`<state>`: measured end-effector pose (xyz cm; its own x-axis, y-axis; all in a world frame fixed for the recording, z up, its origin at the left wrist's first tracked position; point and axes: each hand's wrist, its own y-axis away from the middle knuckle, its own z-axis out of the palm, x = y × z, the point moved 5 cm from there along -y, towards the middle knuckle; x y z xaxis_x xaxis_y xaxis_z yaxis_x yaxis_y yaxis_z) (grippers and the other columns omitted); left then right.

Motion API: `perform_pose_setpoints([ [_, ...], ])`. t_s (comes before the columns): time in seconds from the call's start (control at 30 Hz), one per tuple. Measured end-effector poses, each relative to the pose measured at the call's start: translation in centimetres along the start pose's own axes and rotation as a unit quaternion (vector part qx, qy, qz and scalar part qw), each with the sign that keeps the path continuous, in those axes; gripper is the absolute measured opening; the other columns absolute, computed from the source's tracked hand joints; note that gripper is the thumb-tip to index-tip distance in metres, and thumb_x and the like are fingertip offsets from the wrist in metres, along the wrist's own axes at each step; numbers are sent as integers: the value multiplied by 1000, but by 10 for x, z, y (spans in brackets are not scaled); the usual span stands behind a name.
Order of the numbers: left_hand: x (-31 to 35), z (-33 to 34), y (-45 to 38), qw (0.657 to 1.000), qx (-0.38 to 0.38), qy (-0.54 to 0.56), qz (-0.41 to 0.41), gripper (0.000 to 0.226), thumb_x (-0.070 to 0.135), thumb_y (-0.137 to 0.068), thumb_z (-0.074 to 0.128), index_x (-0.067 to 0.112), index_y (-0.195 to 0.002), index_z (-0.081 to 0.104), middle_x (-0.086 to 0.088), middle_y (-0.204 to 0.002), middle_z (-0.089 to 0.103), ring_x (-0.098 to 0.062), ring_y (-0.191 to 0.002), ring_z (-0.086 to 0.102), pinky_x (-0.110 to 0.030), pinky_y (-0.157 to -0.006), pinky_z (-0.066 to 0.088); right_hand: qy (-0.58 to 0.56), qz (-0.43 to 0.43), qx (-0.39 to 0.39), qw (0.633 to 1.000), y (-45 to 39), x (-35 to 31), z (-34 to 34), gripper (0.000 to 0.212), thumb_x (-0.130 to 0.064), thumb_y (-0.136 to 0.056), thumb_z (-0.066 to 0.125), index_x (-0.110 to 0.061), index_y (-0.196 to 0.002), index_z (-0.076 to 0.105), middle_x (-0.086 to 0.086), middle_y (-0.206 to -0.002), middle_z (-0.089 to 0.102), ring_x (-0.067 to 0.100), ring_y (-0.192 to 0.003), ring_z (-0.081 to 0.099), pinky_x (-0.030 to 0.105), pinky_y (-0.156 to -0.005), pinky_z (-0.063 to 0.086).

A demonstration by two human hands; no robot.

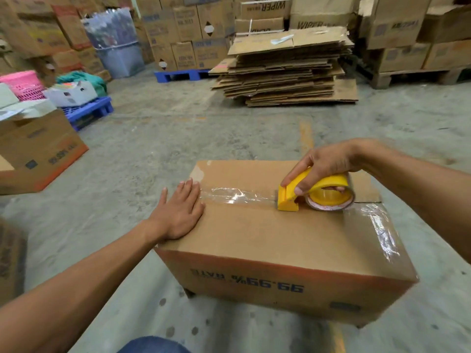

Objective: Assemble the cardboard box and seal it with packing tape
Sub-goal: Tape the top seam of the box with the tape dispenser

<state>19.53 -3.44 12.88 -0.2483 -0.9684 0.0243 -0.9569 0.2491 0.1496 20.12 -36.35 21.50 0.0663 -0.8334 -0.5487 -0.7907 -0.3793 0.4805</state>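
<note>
Grey concrete floor [158,154] underfoot, scuffed and stained, with a faded yellow painted line [305,135] running away across it. Straight ahead, a stack of flattened cardboard sheets [285,67] sits on the floor, its layers splayed unevenly. Behind it, a wall of stacked printed cartons [188,34] — some of them resting on a blue pallet [178,75]. Over on the right, more cartons on a wooden pallet [407,76]. To the left there's a second blue pallet [89,112], a pink plastic basket [24,85] and a bundle wrapped in clear plastic [114,39]. Soft, even light — no hard shadows.
</note>
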Motion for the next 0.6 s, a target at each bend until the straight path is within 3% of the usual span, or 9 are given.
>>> perform_pose_setpoints([
  [0.07,28,-10,0,999,20,-34,29,66,50,-100,11,20,-155,-10,0,-162,-17,-16,-149,-15,-47,-119,-12,15,1,7,1000,-3,-2,0,39,-39,-69,84,-45,-106,75,-17,-94,75,12,-81,68,28,-61,57],
  [0.17,102,-17,-5,990,26,-24,140,66,44,-101,17,17,-155,-8,1,-163,-13,-13,-149,-14,-44,-120,-10,8,6,12,1000,-2,-3,-1,36,-36,-72,83,-42,-107,75,-17,-82,75,7,-67,64,22,-51,54],
  [0.23,145,-10,-11,984,1,-1,178,65,41,-102,20,16,-156,-6,0,-164,-10,-12,-149,-12,-43,-121,-8,3,2,7,1000,0,-4,0,37,-35,-73,83,-40,-109,75,-11,-96,77,9,-74,65,29,-66,60],
  [0.27,157,-5,-15,983,-4,13,182,64,41,-102,20,16,-156,-5,0,-164,-8,-11,-149,-11,-42,-121,-6,-2,-1,4,1000,2,-5,1,38,-33,-74,83,-38,-111,75,-7,-101,77,9,-74,66,31,-68,60],
  [0.4,161,9,-21,985,28,35,168,63,47,-102,18,22,-156,-2,7,-164,-4,-8,-150,-7,-37,-121,-2,-10,-10,12,1000,6,-1,-2,40,-29,-79,80,-32,-117,73,-13,-85,72,-2,-47,62,13,-38,46],
  [0.5,159,11,-20,985,30,31,169,64,52,-101,17,26,-156,-2,10,-163,-5,-7,-149,-7,-34,-121,-1,-24,-10,-14,1000,11,4,-2,42,-30,-78,80,-34,-119,71,-2,-92,75,8,-50,61,21,-38,51],
  [0.6,159,11,-21,985,25,32,166,63,52,-101,16,27,-155,-4,12,-163,-7,-7,-149,-8,-32,-121,-3,8,16,-7,1000,34,32,-13,41,-29,-78,80,-36,-117,72,-8,-95,74,1,-59,66,14,-42,48],
])
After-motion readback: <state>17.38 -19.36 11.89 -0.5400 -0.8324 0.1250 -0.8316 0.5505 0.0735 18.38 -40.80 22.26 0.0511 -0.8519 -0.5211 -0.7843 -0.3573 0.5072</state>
